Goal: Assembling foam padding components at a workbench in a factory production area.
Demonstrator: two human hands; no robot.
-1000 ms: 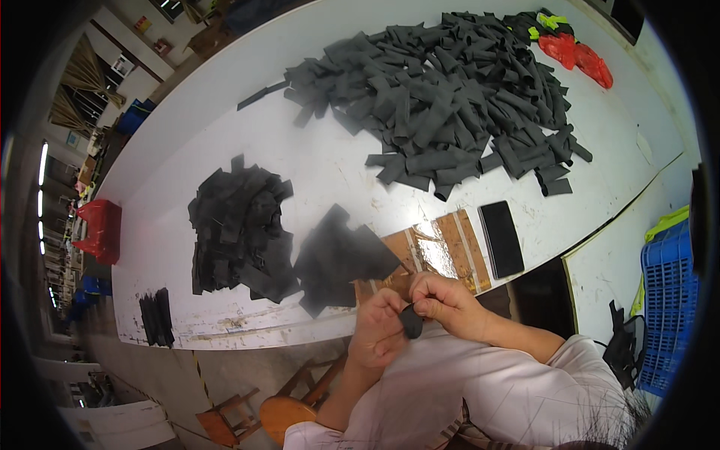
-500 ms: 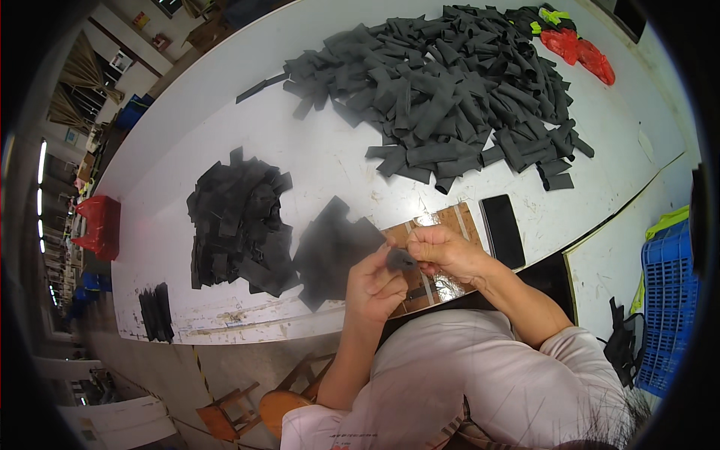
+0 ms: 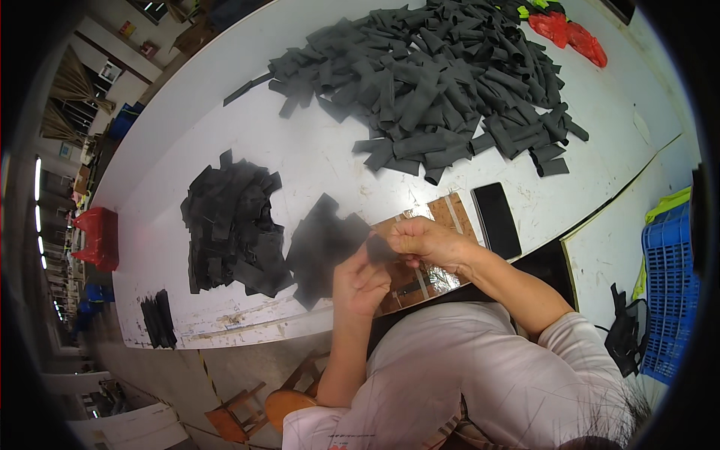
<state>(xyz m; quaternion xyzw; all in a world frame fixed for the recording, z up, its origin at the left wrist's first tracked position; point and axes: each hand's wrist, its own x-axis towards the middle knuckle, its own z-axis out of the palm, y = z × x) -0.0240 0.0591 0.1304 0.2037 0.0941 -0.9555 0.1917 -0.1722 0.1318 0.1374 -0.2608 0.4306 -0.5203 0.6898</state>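
Between my two hands is a small piece of black fabric [image 3: 380, 250], held up near the table's front edge. My left hand [image 3: 361, 283] pinches its left side with the fingers curled. On the other side, the fingertips of my right hand [image 3: 427, 241] are closed on the same piece. Below them lies a brown board [image 3: 457, 212] with pale strips and a shiny surface. A loose stack of black fabric pieces [image 3: 319, 244] is just left of my left hand, and a taller black pile [image 3: 232, 225] stands farther left.
A big heap of rolled dark fabric tubes [image 3: 435, 90] covers the far table. A black phone [image 3: 496, 220] lies right of the board, and red plastic bags [image 3: 568, 37] sit far right. A blue crate [image 3: 667, 292] stands at right, a wooden stool [image 3: 236, 412] below the table.
Both hands have shifted slightly left with the fabric piece, which has turned from showing a rounded open end to a flatter face. The whole view has also shifted a little.
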